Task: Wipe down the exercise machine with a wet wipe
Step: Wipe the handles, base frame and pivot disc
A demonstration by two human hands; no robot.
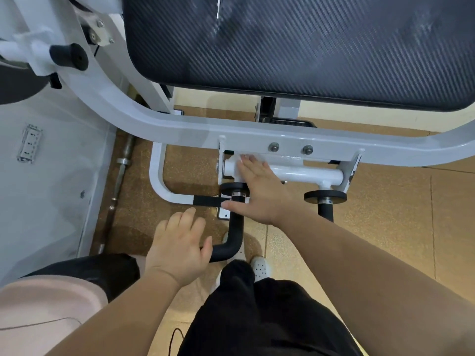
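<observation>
The job is in its wiping stage, on the low front part of the exercise machine point(180, 129), below the dark padded seat point(295, 42). The right hand point(259, 191) lies spread flat, fingers straight and close together, pressed on the left end of the white tube point(308, 173) that hangs under the curved frame bar. The wet wipe itself cannot be made out. A pale blur at the fingertips may be its edge, and if so it sits under the palm against the tube, but that is a guess.

The left hand point(180, 247) rests on the near end of the bent black handle point(235, 235), fingers loosely out and thumb lying on the foam. It seems to steady the handle rather than clamp it, though the underside of the hand is hidden.

A second short black handle point(325, 204) stands well apart at the right end of the tube. A steel bar point(123, 170) lies on the floor point(385, 201) to the left.

Judging from this, the next move calls for a flat, firm sweep along the tube toward its right end, then round the black discs and down both handles, with the cloth kept trapped under the palm so it does not slip off the rounded metal
</observation>
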